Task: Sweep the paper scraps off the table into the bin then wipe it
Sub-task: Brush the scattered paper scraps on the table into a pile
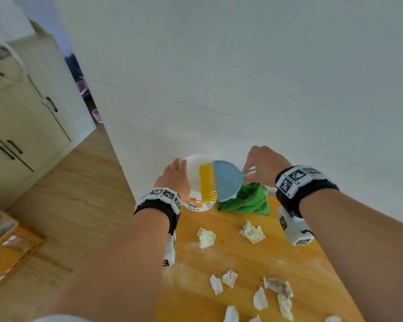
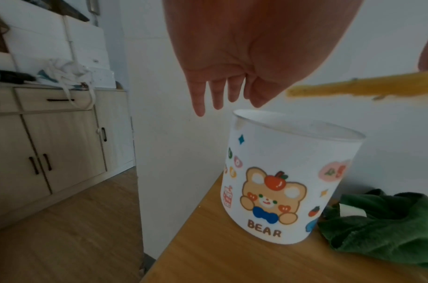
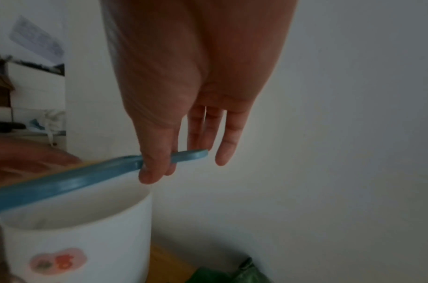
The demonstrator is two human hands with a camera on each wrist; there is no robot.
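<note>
Right hand (image 1: 263, 163) pinches the handle of a light, rigid blue dustpan with yellow brush (image 1: 220, 180) over the bear-print bin (image 2: 280, 180). Left hand (image 1: 176, 175), fingers straight, hovers beside the rim. Featherweight paper scraps (image 1: 206, 238) lie nearer the body on the dusty wooden table (image 1: 254, 259); a soft green cloth (image 1: 247, 201) lies beneath the right wrist, against a white wall.

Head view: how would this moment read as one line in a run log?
right hand: pinches blue plastic dustpan handle | left hand: open, over white bear-print bin | crumpled paper scraps: on table
</note>
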